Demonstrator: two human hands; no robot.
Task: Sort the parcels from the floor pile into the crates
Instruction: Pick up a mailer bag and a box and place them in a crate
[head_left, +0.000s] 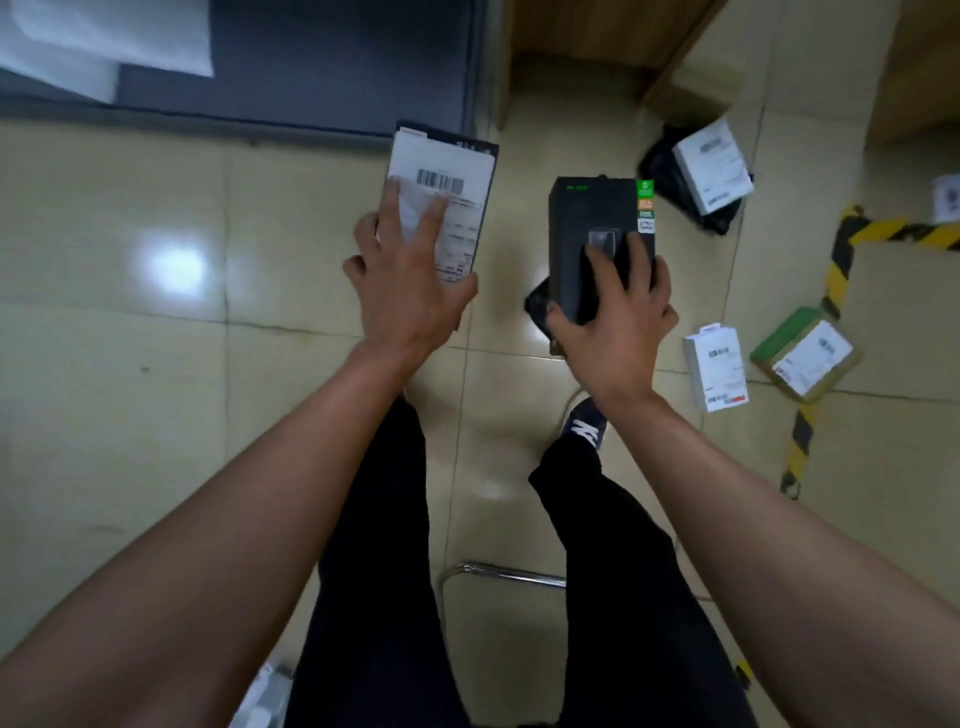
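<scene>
A labelled parcel is gripped by the left hand and a black box by the right hand, while several parcels are left unsorted on the floor.

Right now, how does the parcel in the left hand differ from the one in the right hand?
The left-hand parcel shows a white shipping label with a barcode; the right-hand parcel shows a black face with green and orange stickers along one edge. The left-hand parcel looks flatter, the right-hand parcel boxier. The left hand lies over its label; the right hand grips its box's near end. Both are dark, rectangular and held above the floor.
</scene>
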